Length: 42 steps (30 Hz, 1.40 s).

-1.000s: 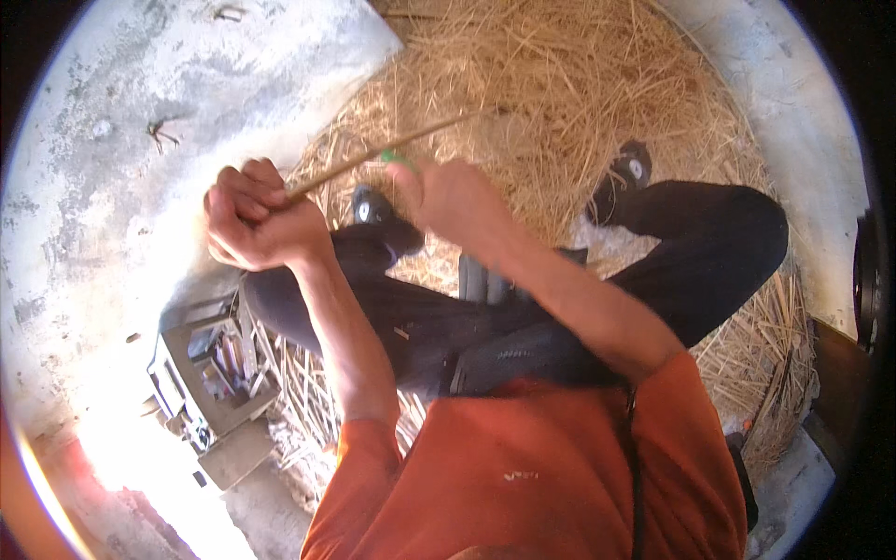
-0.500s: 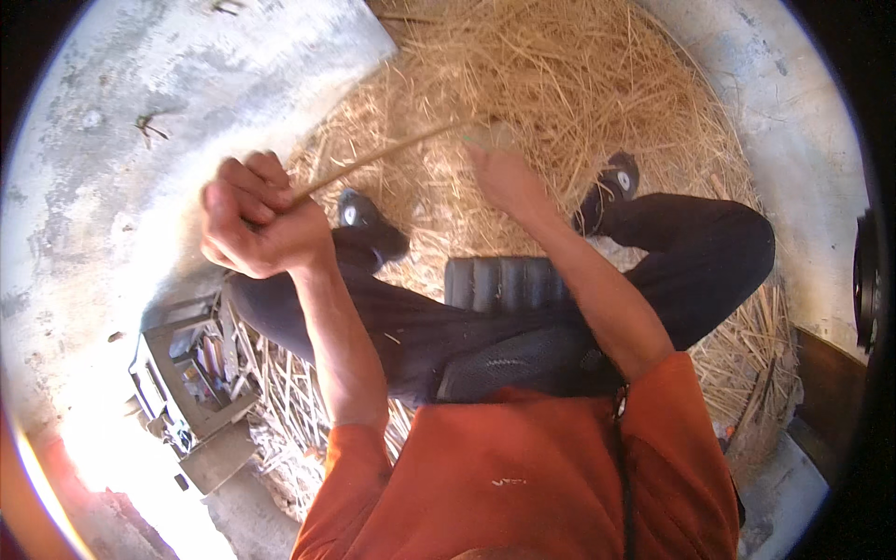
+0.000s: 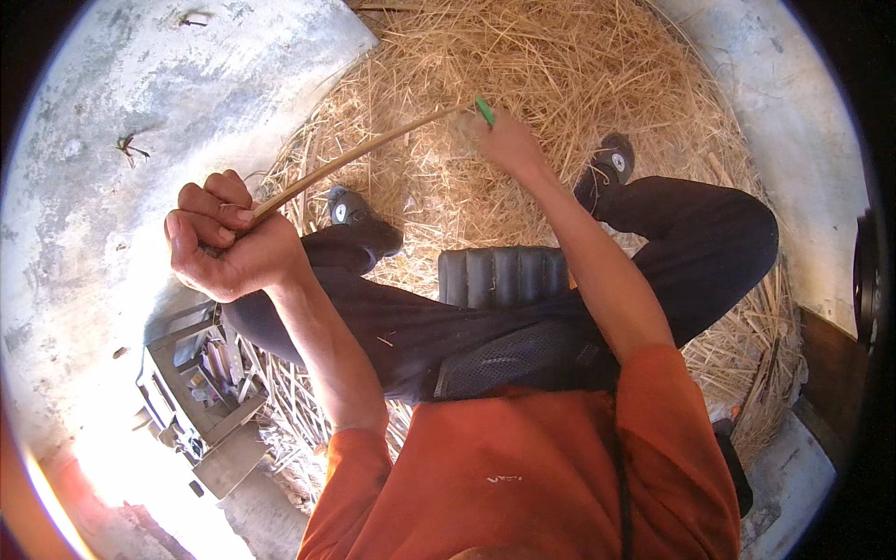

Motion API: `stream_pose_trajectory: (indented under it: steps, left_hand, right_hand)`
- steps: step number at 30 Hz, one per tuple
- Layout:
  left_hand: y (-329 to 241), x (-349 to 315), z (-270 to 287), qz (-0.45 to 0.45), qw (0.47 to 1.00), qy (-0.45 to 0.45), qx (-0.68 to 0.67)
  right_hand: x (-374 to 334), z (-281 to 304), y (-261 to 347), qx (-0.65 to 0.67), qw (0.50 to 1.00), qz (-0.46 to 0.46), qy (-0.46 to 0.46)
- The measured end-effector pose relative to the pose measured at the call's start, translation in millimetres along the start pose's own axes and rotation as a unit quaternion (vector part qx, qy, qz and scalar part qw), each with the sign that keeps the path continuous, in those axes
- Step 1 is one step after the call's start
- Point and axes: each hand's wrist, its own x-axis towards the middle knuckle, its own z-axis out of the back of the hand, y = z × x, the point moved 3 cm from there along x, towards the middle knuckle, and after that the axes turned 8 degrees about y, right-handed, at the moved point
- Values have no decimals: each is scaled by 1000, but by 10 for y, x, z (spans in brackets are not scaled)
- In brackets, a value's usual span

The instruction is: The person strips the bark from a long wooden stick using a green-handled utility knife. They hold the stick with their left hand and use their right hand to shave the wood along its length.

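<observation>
My left hand is closed in a fist, raised over my left knee. A long, thin tan strip, which looks like bamboo or cane, runs from it up and to the right, bowing slightly. Near the strip's far end is my right hand, its fingers curled and a little blurred. A small green piece sticks out of the right hand, like the handle of a tool; the rest is hidden. Whether the right hand also touches the strip I cannot tell.
Straw-like shavings cover the floor ahead, around my dark shoes. A black ribbed pad lies between my legs. At lower left stands a wooden box holding small items, beside cut sticks. Pale walls curve around both sides.
My left hand has moved left and slightly down with the strip. The right hand has shifted slightly up and right, and the green piece now shows clearly.
</observation>
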Motion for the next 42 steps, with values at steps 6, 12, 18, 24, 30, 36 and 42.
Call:
stream_pose_trajectory:
  steps: [6, 12, 18, 24, 30, 36, 42]
  left_hand:
    - [-86, -9, 32, -12, 1000, 4, 19]
    - [10, -23, 52, -22, 999, 9, -23]
    - [-7, -51, -40, 0, 1000, 9, 11]
    - [-85, -69, -46, -12, 998, -36, 51]
    - [-152, -176, -269, -88, 978, -98, 165]
    - [-157, -244, -264, -93, 983, -67, 146]
    - [-145, -156, -151, -98, 983, -39, 149]
  right_hand:
    - [-334, -263, 430, -48, 989, 126, -53]
    - [138, -245, -841, -177, 983, -40, 1]
    - [74, -123, -117, 29, 994, 39, -101]
    - [-1302, -126, 1099, 116, 961, 239, 78]
    - [-1880, -241, 1345, 109, 925, 364, -18]
    - [-1854, -253, 1330, -5, 945, 326, -32]
    - [-1583, -286, 1017, -56, 971, 231, 4]
